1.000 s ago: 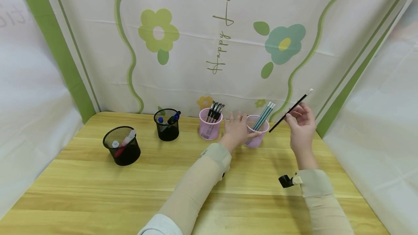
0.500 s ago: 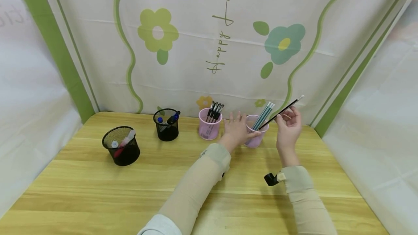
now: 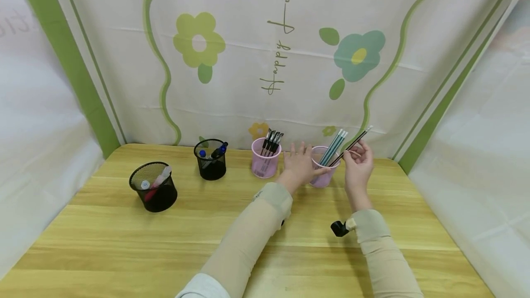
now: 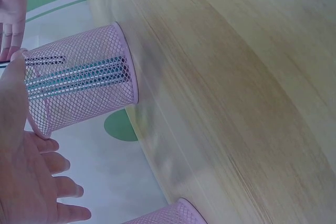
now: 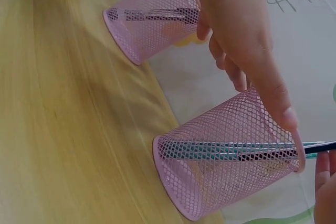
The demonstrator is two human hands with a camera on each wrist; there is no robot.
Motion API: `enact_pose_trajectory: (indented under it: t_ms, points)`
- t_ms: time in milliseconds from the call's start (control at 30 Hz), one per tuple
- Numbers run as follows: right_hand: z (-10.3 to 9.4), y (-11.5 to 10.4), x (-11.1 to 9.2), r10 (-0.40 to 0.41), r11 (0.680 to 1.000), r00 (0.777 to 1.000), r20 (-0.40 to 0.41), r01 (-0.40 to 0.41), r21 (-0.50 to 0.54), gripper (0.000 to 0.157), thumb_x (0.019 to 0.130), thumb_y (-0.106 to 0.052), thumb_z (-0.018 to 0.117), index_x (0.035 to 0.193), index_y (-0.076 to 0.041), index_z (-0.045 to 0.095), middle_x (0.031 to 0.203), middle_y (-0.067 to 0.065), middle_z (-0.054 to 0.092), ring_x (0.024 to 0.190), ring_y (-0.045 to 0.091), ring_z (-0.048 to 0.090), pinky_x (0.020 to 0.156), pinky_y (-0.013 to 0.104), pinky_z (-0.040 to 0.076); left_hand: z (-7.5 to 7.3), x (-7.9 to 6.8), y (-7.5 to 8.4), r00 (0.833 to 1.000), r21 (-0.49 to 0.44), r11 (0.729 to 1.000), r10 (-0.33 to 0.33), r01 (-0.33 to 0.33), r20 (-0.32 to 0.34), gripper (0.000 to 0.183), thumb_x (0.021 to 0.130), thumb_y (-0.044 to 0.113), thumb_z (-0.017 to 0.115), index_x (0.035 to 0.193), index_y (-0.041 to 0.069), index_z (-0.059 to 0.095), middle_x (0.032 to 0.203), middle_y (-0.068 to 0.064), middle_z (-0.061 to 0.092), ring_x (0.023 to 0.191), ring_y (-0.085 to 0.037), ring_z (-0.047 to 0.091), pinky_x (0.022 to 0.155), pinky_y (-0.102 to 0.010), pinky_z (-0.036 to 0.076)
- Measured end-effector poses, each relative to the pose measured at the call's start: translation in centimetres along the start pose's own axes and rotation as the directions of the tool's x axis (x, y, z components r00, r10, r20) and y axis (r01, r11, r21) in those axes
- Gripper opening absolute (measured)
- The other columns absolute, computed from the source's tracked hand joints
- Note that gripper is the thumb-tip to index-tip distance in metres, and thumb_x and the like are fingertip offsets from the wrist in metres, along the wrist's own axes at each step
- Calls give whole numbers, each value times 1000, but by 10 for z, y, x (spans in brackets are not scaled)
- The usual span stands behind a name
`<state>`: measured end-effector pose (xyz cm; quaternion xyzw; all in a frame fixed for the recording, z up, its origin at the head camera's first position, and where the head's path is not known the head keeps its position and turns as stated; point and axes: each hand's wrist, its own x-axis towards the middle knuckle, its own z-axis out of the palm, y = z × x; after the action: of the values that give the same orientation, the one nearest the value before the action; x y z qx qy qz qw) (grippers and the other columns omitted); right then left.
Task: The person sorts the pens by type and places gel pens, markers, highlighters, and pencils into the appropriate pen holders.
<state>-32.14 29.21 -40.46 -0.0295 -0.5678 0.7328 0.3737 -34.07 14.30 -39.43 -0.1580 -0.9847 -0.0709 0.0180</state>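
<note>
A black pencil (image 3: 357,140) with a white eraser end slants between the thumb and fingers of my right hand (image 3: 358,171). Its lower part lies inside the right pink mesh cup (image 3: 322,180), beside several teal pencils (image 3: 332,149), as both wrist views show. My left hand (image 3: 299,167) has its fingers spread out; the thumb (image 5: 275,95) lies along the cup's rim and the other fingers reach past its left side. In the left wrist view the cup (image 4: 79,114) stands on the table, and part of its rim is behind the left thumb.
Another pink mesh cup (image 3: 265,167) with several black pens (image 3: 272,142) stands just left of my left hand. Farther left are a black mesh cup (image 3: 213,170) with blue-capped markers and a wider black mesh holder (image 3: 160,199) with a red marker. A printed curtain (image 3: 248,100) rises behind the wooden table (image 3: 165,252).
My right hand has moved left and slightly down, bringing the black pencil from beside the right pink cup into it. The left hand has stayed at the rim.
</note>
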Motion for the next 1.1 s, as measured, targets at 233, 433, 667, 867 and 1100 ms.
enact_pose_trajectory:
  t_ms: [233, 433, 667, 867, 1100]
  points:
    - [-1, 0, 0, 3, 997, 999, 33, 0, -76, 47, 90, 17, 59, 136, 7, 52, 99, 3, 56, 84, 11, 58, 76, 14, 52, -3, -3, 0, 1000, -14, 1000, 7, -7, 0, 104, 87, 87, 38, 165, 19, 23, 170, -6, 21, 154, -37, 18, 119, -55, 27]
    - [-3, -3, -4, 29, 995, 998, 48, -25, -98, 49, 90, 17, 58, 138, 11, 50, 101, 6, 55, 84, 10, 57, 75, 14, 52, -1, -3, 0, 1000, -12, 1000, 5, -5, 1, 104, 87, 88, 36, 166, 20, 23, 170, -5, 21, 154, -36, 19, 119, -54, 27]
    - [-3, -4, -6, 32, 996, 999, 37, -29, -89, 40, 89, 18, 58, 126, 4, 60, 102, 13, 58, 82, 11, 59, 73, 15, 54, -1, -1, -1, 1000, -9, 1000, 9, -9, -1, 105, 87, 88, 35, 166, 20, 21, 170, -6, 20, 154, -37, 19, 119, -54, 27]
    - [1, -19, -15, 59, 992, 997, 57, -52, -115, 33, 88, 16, 57, 114, -2, 66, 103, 13, 59, 83, 11, 59, 75, 17, 54, 0, -2, -2, 1000, -26, 1000, 13, -13, 3, 105, 87, 88, 35, 166, 20, 21, 170, -6, 20, 154, -37, 19, 119, -54, 28]
    - [2, -20, -15, 69, 993, 995, 78, -60, -104, 32, 90, 15, 55, 110, -7, 66, 103, 15, 59, 82, 11, 60, 76, 20, 55, 0, -1, -2, 1000, -42, 999, 12, -11, 7, 106, 87, 88, 37, 166, 19, 21, 169, -7, 22, 153, -38, 20, 119, -54, 28]
